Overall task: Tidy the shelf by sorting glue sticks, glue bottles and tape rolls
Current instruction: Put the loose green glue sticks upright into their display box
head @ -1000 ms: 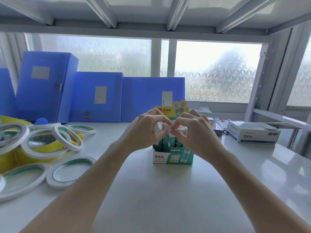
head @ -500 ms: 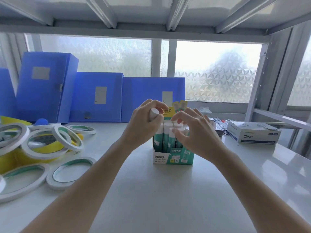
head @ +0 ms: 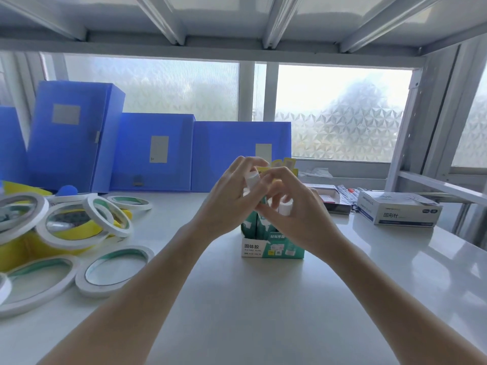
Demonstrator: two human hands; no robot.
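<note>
— Head view: where is the glue stick?
— Raised above the green glue stick box, white cap up. The left hand has its fingers curled round it. The right hand meets it from the other side, fingers bent in around the caps of the other glue sticks standing upright in the box; whether it truly grips one, I cannot tell.
— And the box itself?
— It stands in the middle of the white shelf, open at the top.
— What lies around it?
— To the left, tape rolls lie flat and overlapping, some on a yellow container. Behind them stand blue file boxes against the frosted window. To the right sits a white carton, well apart from the glue.
</note>
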